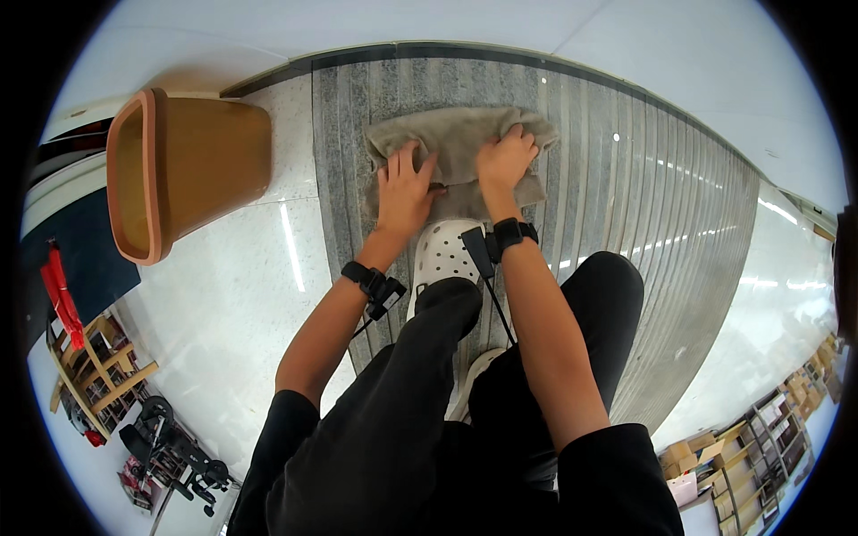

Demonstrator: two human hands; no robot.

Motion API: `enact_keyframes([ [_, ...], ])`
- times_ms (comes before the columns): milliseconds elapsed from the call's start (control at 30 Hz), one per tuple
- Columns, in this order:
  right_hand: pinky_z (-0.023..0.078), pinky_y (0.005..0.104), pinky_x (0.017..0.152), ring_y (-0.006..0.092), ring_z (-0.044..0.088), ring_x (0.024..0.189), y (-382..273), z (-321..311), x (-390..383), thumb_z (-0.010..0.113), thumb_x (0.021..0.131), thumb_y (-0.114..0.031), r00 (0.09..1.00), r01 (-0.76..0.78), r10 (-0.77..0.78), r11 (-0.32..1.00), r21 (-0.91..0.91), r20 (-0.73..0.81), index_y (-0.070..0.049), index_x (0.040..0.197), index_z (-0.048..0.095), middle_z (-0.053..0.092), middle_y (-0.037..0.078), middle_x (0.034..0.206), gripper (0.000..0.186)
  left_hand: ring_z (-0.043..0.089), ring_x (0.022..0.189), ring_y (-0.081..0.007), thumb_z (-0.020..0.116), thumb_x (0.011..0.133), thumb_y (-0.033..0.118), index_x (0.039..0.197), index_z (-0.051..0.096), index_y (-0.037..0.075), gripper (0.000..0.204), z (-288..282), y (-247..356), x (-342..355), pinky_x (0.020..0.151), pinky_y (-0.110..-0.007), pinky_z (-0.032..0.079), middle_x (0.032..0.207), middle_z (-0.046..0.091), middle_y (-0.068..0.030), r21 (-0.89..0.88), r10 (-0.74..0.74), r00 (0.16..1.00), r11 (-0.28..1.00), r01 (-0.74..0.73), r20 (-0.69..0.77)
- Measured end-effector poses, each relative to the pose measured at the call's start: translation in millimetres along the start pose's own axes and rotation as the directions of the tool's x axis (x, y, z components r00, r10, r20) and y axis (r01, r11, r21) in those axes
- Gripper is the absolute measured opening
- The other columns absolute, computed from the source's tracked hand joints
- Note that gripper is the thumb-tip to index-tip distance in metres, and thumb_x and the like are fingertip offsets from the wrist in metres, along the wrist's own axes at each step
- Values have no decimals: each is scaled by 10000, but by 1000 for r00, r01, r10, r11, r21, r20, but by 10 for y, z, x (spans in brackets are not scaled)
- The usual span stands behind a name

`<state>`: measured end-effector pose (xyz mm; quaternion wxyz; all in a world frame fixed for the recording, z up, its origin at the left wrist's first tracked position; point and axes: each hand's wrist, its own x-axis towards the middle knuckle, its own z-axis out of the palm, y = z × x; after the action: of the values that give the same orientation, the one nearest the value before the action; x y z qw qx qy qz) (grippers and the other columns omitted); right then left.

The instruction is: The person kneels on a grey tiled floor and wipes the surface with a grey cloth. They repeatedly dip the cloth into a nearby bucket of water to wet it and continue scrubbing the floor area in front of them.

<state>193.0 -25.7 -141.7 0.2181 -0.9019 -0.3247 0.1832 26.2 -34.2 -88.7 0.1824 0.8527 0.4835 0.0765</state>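
A grey-brown cloth (460, 134) lies folded and rumpled on a grey ribbed mat (617, 295). My left hand (407, 192) rests on the cloth's left part, its fingers spread and slightly bent, the thumb by a fold near the lower edge. Over on the right part, my right hand (506, 167) has its fingers curled into the fabric; the fingertips are partly hidden. Black straps with small devices circle both wrists. Just below the cloth stands a white clog (442, 255) with holes, on my foot.
An orange-brown bin (214, 147) stands left of the mat on pale glossy floor (232, 304). A white wall (447, 22) runs along the far side. A folded black stroller (165, 447) and wooden pieces are at lower left; shelves with cardboard boxes (693, 451) at lower right.
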Motion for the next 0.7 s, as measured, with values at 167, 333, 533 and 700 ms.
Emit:
enact_keyframes([
  [167,460,455,914,422,513,1047,109,-5,99,628,819,-87,995,88,-94,974,209,21,19,1248,592,547,232,1038,443,495,1093,-369,637,650,-111,991,589,64,386,-7,-119,118,889,-440,415,1153,513,-147,-100,75,997,992,-78,-34],
  [333,474,492,899,419,532,1044,-431,85,346,608,868,-160,904,426,-423,881,204,-60,-48,1297,597,554,207,1089,443,513,1049,-383,542,653,-163,953,574,40,364,-109,-329,385,883,-465,441,1076,546,-165,-173,62,973,980,-102,-221],
  [533,520,509,879,418,581,1092,-500,173,594,613,912,-358,888,425,-423,905,27,182,-194,1371,561,579,186,1185,490,504,1175,-398,560,736,-129,1096,562,36,396,-74,-394,368,990,-468,429,1281,531,-183,-143,78,965,983,-117,-251],
  [700,532,514,859,424,640,1018,-585,71,571,569,913,-225,867,385,-355,923,-20,350,-166,1385,524,639,239,1171,478,468,1235,-391,551,712,-125,1190,541,52,509,64,-290,206,1014,-471,396,1340,497,-192,-94,38,967,994,-63,-253],
])
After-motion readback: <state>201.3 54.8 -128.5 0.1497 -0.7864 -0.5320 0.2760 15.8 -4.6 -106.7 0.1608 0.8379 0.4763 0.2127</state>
